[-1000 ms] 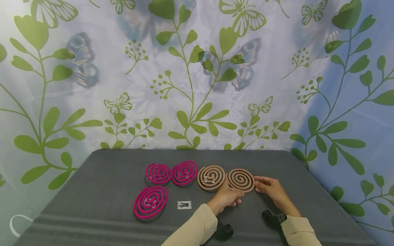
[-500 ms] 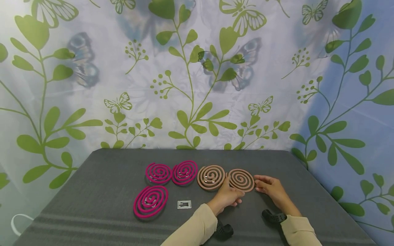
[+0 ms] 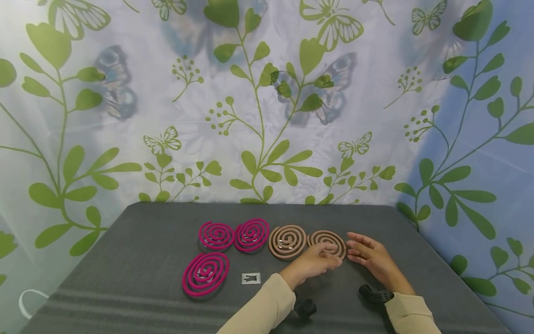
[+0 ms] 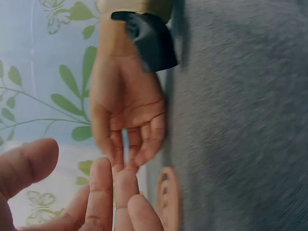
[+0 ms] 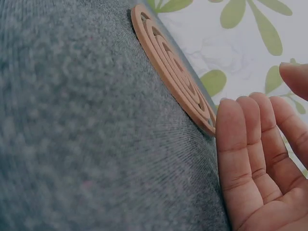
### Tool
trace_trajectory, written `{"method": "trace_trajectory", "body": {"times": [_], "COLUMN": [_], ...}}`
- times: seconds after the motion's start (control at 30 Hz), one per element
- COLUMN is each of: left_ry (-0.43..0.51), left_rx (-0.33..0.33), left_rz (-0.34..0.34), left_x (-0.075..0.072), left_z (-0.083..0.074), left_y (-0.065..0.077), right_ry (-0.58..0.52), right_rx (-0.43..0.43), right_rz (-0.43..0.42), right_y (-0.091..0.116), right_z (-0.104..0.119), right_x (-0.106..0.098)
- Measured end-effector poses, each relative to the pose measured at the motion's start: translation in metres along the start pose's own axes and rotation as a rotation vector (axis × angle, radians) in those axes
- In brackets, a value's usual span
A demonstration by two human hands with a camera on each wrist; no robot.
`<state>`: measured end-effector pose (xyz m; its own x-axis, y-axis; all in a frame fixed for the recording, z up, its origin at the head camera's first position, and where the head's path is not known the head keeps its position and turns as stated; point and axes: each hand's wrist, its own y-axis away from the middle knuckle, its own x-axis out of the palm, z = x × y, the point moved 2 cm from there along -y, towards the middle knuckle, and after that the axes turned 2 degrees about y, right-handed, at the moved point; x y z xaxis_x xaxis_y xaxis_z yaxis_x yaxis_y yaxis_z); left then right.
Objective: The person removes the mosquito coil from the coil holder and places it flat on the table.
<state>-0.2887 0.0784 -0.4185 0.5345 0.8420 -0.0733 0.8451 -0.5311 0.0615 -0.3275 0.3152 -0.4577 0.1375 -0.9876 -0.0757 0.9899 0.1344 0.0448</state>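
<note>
Two tan mosquito coils lie side by side on the grey table. My left hand (image 3: 313, 265) reaches over the front of the right tan coil (image 3: 319, 237), hiding part of its spiral; its fingers are loosely extended and hold nothing. Just off that coil's right edge is my right hand (image 3: 373, 257), palm turned inward, fingers relaxed with nothing in them. In the right wrist view the tan coil (image 5: 168, 62) lies flat, close beyond the fingertips. The left tan coil (image 3: 287, 241) has a small metal piece showing through its middle.
Three pink coils lie to the left: one at the back left (image 3: 216, 236), another beside it (image 3: 251, 235), and a third in front (image 3: 206, 274). A small metal coil stand (image 3: 251, 278) lies flat near the middle. A patterned curtain (image 3: 267, 116) hangs behind the table (image 3: 146, 260).
Both hands have let go of the right tan coil's edges. The left hand has moved right over its front, and the right hand has drawn slightly away. The coils stay in place.
</note>
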Motion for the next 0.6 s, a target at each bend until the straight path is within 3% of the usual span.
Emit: {"method": "trace_trajectory", "body": {"times": [0.23, 0.6], "left_ry": [-0.123, -0.146], "left_rx": [0.059, 0.065], "left_rz": [0.055, 0.106], "left_x": [-0.015, -0.038], "left_z": [-0.023, -0.047], "left_y": [0.008, 0.018], "right_ry": [0.028, 0.032], "right_rx": [0.002, -0.101], "right_rz": [-0.016, 0.025], "right_y": [0.000, 0.002], "right_z": [0.005, 0.020], "right_x": [0.003, 0.014]}}
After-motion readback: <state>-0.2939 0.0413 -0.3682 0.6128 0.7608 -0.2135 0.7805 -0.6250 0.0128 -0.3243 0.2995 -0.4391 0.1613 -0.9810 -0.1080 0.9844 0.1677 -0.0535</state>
